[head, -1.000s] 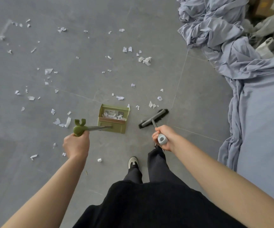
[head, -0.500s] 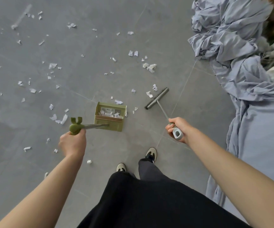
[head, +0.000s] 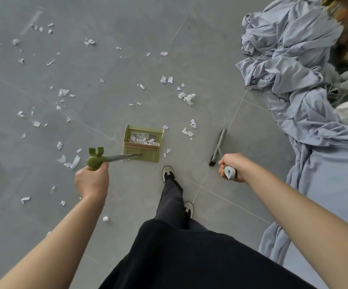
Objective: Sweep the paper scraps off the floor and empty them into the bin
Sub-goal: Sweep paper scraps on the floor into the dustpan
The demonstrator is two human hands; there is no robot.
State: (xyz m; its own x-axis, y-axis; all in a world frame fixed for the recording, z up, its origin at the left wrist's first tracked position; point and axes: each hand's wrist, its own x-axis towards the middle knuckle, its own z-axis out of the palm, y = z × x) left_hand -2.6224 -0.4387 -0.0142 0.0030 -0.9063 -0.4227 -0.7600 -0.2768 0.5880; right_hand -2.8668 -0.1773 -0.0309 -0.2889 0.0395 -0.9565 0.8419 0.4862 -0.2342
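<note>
On the grey tiled floor (head: 127,34) ahead of your feet lie the paper scraps (head: 186,98), torn white bits spread wide to the left and up the middle, with a small cluster just right of the dustpan (head: 143,142). All of these lie well apart from your fingers; none touches either hand. More scraps sit inside the green dustpan, gathered against its back wall. The pan rests flat on the floor, its open mouth facing away from you, and its long metal pole runs back to the green grip. Your left hand (head: 91,181) is wrapped tight around that grip, fingers curled together on it, the forked green end sticking out above your fist.

To the right, the broom (head: 218,147) lies with its dark bristle head turned nearly lengthwise, pointing away from you, just right of the nearest scraps and apart from the dustpan. Your right hand (head: 230,166) is clenched on the pale grey end of its handle, fingers closed around it, with the hanging loop showing below your knuckles.

One shoe (head: 168,173) stands just below the dustpan, between the two tools; the other is further back under your dark trousers. A heap of crumpled blue-grey cloth (head: 290,59) fills the right side, well clear of the scraps.
</note>
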